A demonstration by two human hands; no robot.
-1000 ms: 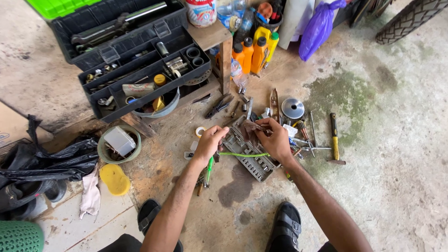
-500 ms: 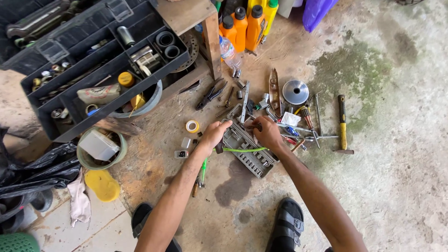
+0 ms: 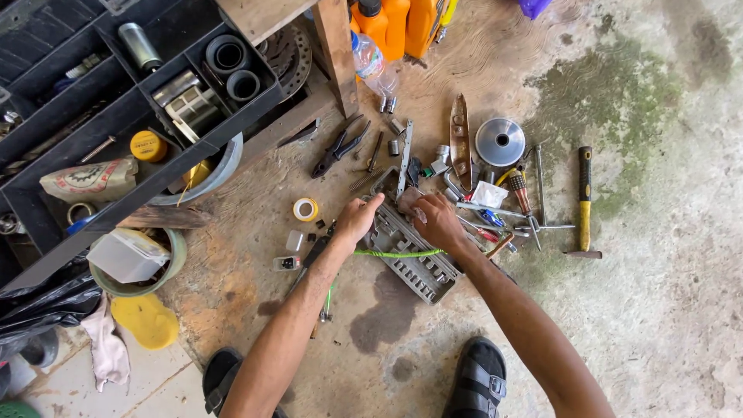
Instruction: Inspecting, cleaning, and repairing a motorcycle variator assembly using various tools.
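Socket tray [image 3: 414, 263] half-hidden under both hands [image 3: 357, 220] [image 3: 435, 220], fingers curled, grip unclear.

Grey socket tray [image 3: 414, 259] flat on concrete, green cord [image 3: 395, 254] across

Single head cam, looked steeply down at the concrete floor [image 3: 658, 310] from standing or crouching height. Fairly near: forearms entered from bottom edge, sandalled feet in frame. No second view to overlap.
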